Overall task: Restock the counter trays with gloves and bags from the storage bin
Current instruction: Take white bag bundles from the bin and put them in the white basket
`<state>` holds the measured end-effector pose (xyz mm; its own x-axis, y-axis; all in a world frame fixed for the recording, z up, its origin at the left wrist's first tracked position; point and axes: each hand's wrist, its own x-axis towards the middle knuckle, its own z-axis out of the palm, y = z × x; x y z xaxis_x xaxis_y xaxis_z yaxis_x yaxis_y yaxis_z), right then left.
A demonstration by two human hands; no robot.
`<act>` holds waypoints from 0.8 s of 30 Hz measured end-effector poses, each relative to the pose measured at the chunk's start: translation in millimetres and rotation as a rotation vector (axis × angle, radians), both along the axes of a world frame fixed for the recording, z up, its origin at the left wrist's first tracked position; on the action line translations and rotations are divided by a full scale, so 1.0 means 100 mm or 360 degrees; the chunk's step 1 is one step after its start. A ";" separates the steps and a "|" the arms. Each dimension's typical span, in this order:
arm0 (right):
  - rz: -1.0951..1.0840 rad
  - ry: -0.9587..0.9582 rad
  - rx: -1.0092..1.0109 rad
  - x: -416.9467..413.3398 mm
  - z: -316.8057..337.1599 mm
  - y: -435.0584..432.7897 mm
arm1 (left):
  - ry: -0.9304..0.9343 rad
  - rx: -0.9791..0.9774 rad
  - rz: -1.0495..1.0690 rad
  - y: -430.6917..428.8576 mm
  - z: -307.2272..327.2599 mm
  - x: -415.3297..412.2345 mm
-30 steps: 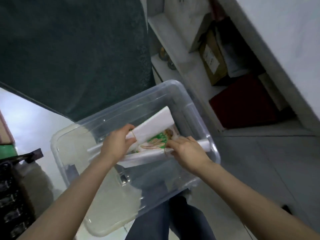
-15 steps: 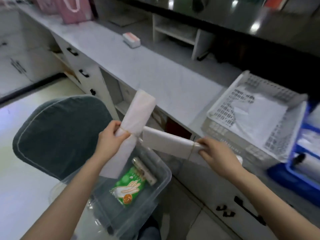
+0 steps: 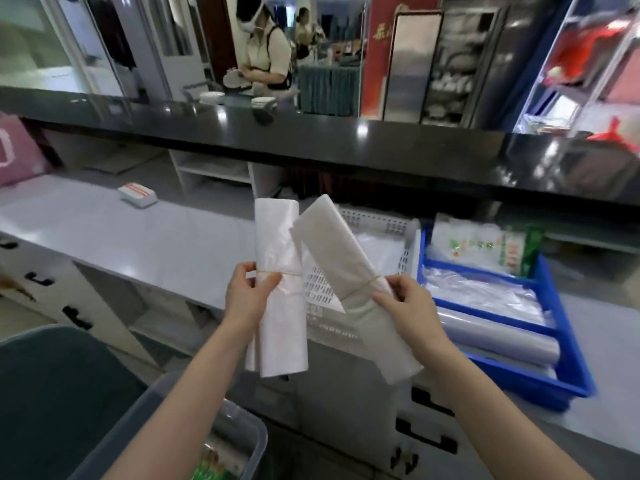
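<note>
A grey tabletop (image 3: 138, 237) carries a blue tray (image 3: 571, 358) and a white tray (image 3: 377, 223), with the storage bin (image 3: 145, 420) below. In front of the white tray, the left hand (image 3: 246, 292) grips an upright roll of bags (image 3: 277, 237), fingers (image 3: 268, 280) curled round its band. The right hand (image 3: 412, 303) pinches a tilted roll of bags (image 3: 329, 237) at its band.

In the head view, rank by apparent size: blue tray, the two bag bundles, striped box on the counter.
1. Blue tray.
2. Left bundle and right bundle: alike, no ranking between them; closeness to the camera enlarges them.
3. Striped box, smallest, though farther away.
</note>
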<state>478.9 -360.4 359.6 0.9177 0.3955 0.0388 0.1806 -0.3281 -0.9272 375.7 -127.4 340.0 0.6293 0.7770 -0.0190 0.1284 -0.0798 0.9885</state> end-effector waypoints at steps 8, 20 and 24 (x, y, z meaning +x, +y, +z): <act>-0.0387 0.0413 0.0243 0.53 -0.09 0.48 | 0.0109 -0.0179 -0.0384 0.15 -0.07 1.10; -0.0998 0.0711 0.0034 1.27 -0.77 1.02 | 0.0500 0.0067 -0.0658 0.29 -0.57 2.18; -0.0924 0.0632 -0.0242 1.30 -0.90 0.99 | 0.0679 0.0528 -0.0821 0.29 -0.64 2.24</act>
